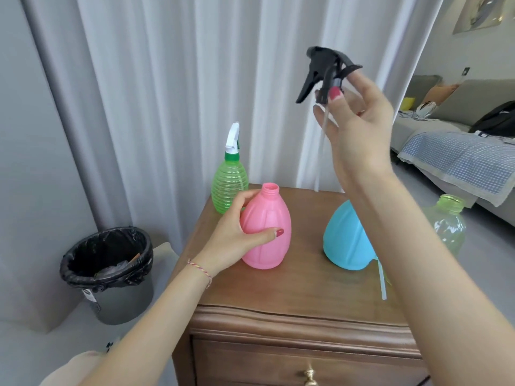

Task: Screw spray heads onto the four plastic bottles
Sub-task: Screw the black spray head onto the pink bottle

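A wooden nightstand (pixel 278 291) stands before pale curtains (pixel 167 79), a lined bin (pixel 108 271) beside its left edge. The left hand (pixel 237 240) wraps the pink bottle (pixel 267 227), open-necked near the top's middle, thumb across its front. The right hand (pixel 359 126), raised above, pinches a black spray head (pixel 323 71) by its collar, dip tube hanging. A ribbed green bottle (pixel 230 182), head fitted, stands at the back-left corner; a blue bottle (pixel 345 240) and a headless pale green bottle (pixel 448 221) sit toward the right edge.
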